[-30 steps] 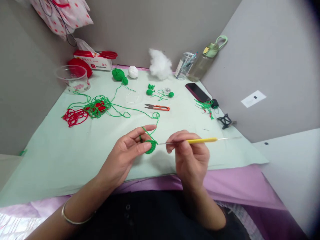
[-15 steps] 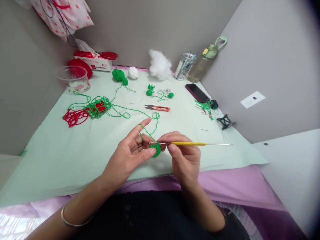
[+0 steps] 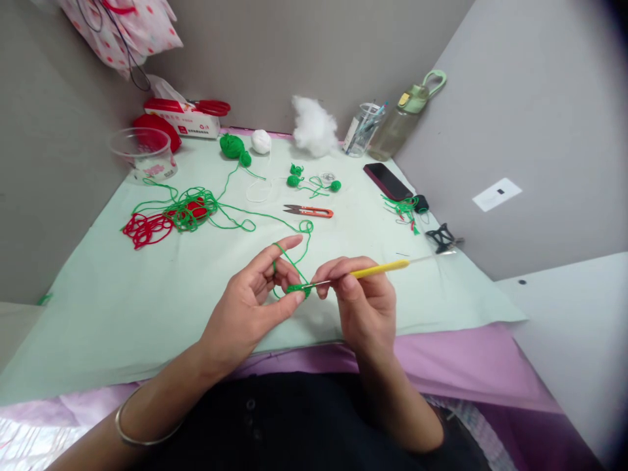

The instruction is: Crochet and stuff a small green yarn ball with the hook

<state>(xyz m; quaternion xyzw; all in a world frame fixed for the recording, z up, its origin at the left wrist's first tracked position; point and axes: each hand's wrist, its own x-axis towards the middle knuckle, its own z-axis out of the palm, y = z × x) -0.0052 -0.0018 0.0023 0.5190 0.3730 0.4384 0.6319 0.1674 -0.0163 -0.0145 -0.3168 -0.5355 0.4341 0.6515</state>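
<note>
— Where does the yellow crochet hook point?
— Its long axis lies slightly slantwise, the left end lower; that tip points left, to the green crochet piece, above the table.
— And how are the grips?
— The right hand pinches the hook between thumb and fingers; the left hand pinches the piece.

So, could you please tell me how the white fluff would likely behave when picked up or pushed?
The fluff is probably very light for its bulk, as it looks loose and airy. It would likely squash, since its outline is ragged with no firm edge. Pushed, it may slide or deform rather than roll, given that uneven shape.
</note>
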